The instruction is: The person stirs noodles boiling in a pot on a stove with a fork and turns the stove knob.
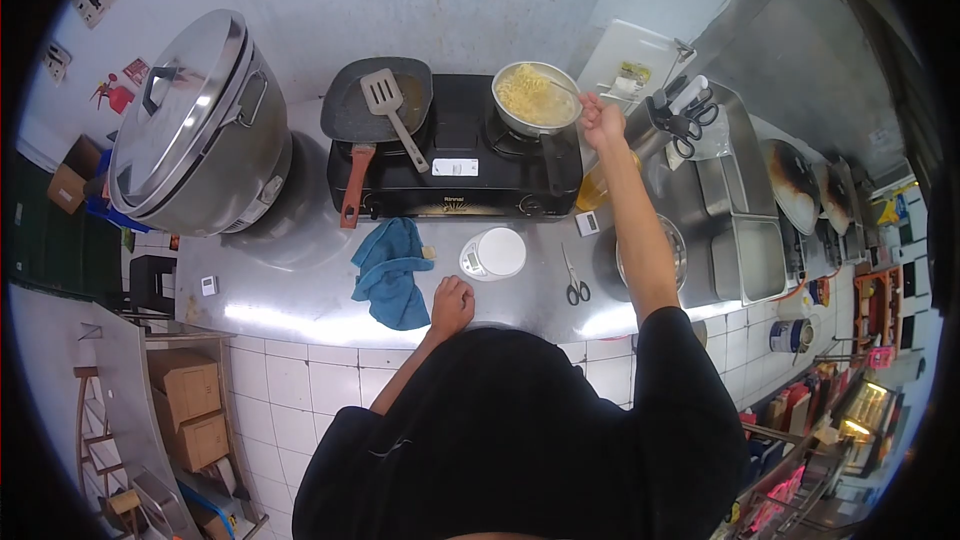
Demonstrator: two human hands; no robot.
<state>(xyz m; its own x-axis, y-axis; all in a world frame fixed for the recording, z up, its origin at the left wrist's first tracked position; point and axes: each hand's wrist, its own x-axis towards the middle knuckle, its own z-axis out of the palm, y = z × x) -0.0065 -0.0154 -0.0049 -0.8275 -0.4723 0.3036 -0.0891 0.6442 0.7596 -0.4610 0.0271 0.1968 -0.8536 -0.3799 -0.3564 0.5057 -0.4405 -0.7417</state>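
My right hand is closed around the end of a thin utensil, whose other end reaches into the noodles; its head is hidden. The yellow noodles sit in pale liquid in a small pot on the right burner of the black gas stove. The pot's dark handle points toward me. My left hand rests on the counter edge with its fingers curled in, apparently around nothing. It lies between a blue cloth and a white kitchen scale.
A grey pan with a slotted spatula across it occupies the left burner. A large steel cooker stands left. Scissors, a timer, a metal bowl and steel trays are to the right.
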